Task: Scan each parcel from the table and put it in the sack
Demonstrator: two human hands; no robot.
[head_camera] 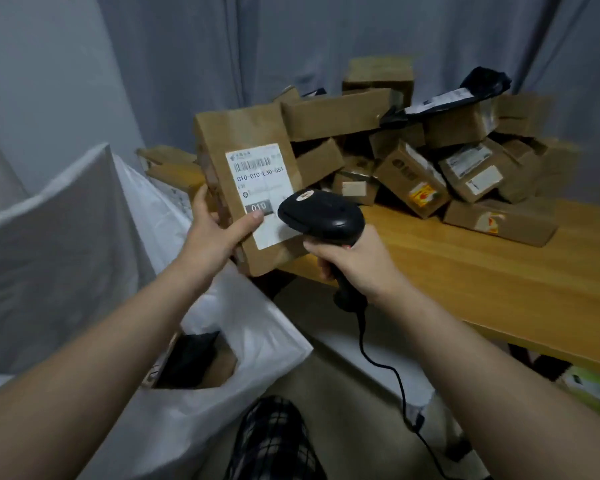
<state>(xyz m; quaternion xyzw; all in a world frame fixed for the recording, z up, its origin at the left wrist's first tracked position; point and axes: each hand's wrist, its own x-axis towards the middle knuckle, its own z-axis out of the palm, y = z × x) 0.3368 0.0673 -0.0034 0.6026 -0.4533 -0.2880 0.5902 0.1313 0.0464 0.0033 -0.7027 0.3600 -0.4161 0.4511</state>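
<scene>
**Desk:** What was shown, widest first?

**Caption:** A room closed off by a grey curtain was shown. A wooden table was set along the right side, and a white sack was propped open at the lower left, just beside the table's near end. Dark and brown items could be made out inside its mouth.

**Desk:** And on the table?

**Caption:** A pile of parcels was heaped at the far end, against the curtain.

**Desk:** Where was the one being handled?

**Caption:** A brown parcel was held up off the table, above its near corner. Its long axis was roughly upright and its top leaned a little to the left. It was gripped at the lower left edge by the left hand, with the thumb laid across the face and the fingers wrapped behind. The label was turned towards the camera.

**Desk:** The other hand?

**Caption:** A black scanner was clasped by its handle in the right hand, fingers closed round it. The head was levelled at the label's lower right corner from close by, though contact could not be confirmed. A cable was trailed down from the handle.

**Desk:** On what was the next move judged to turn?

**Caption:** The sack's mouth was placed below and to the left of the parcel, under the left forearm. The left hand was the nearer one, so a short drop down and leftward was judged sufficient once the scan was taken.
</scene>
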